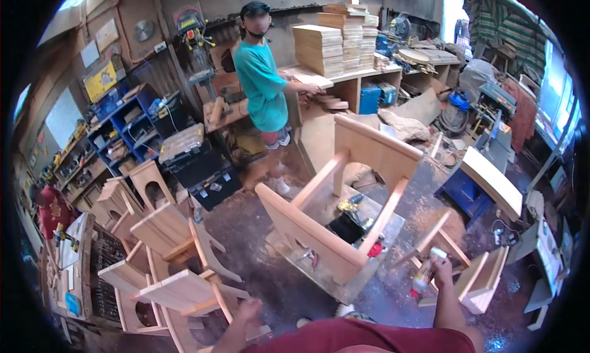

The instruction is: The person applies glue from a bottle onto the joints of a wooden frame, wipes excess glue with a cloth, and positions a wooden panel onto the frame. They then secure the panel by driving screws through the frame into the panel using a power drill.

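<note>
My right hand (442, 273) is closed round a small clear bottle (423, 278) with a white top and something red at its lower end. It is held over a pale wooden frame piece (439, 239) at the right. My left hand (249, 309) hangs low beside the assembled wooden chair parts (184, 290); its fingers are blurred, and no object shows in it. Between my hands and farther off stands a wooden frame (307, 227), two broad panels joined by rails. Inside it, a yellow and black power drill (350, 203) lies by a black box (347, 227).
A co-worker in a teal shirt (261, 82) stands at a bench beside stacked boards (318, 49). Another person in dark red (55, 211) is at far left. A blue stand (470, 196) holds a curved wooden panel (491, 181). Sawdust (452, 221) covers the floor at right.
</note>
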The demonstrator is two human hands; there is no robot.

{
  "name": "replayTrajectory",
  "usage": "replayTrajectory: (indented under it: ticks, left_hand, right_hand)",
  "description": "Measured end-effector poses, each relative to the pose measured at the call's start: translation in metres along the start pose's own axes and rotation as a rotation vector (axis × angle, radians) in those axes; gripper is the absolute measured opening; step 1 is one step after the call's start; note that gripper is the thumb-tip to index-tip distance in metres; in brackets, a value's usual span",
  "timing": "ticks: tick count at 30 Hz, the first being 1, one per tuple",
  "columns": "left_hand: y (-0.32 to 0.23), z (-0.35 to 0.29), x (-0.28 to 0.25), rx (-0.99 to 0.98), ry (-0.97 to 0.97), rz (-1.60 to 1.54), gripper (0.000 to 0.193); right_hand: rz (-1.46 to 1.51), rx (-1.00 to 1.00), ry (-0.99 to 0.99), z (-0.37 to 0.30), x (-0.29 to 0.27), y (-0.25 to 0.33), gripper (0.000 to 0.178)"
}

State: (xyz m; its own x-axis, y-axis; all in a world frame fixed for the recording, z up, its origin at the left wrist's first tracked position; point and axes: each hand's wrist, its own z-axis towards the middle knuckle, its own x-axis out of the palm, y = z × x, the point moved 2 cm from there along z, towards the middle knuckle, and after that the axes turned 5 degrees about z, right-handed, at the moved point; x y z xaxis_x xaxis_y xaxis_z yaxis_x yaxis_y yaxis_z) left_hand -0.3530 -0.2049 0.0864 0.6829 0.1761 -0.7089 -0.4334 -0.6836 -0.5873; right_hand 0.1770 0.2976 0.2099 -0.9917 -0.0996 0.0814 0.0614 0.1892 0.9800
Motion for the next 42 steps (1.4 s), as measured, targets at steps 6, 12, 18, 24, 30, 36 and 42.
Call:
replayTrajectory:
  ticks: [6, 12, 18, 24, 30, 36, 42]
  left_hand:
    - [-0.157, 0.091, -0.098, 0.001, -0.353, -0.701, 0.012]
    - [-0.249, 0.154, -0.211, 0.302, -0.496, -0.984, 0.025]
    - [-0.300, 0.195, -0.293, 0.594, -0.384, -1.029, 0.037]
    - [-0.306, 0.277, -0.315, 0.730, -0.146, -0.992, 0.039]
    - [-0.283, 0.358, -0.315, 0.666, 0.098, -0.878, 0.032]
    - [-0.347, 0.353, -0.337, 1.208, -0.196, -0.377, 0.071]
    - [-0.354, 0.336, -0.420, 1.564, -0.301, 0.068, 0.091]
  right_hand:
    - [0.927, -0.464, 0.227, 0.001, -0.035, 0.160, 0.060]
    - [0.758, -0.323, 0.104, 0.049, -0.017, 0.228, 0.047]
    - [0.621, -0.869, 0.181, -0.002, 0.137, 0.357, 0.068]
    - [0.488, -0.909, 0.458, 0.015, 0.305, 0.358, 0.074]
    - [0.827, -0.261, 0.391, 0.042, 0.477, 0.286, 0.079]
    - [0.770, 0.023, 0.442, 0.042, 0.612, 0.220, 0.082]
    - [0.597, 0.424, 0.675, 0.002, 0.721, 0.187, 0.075]
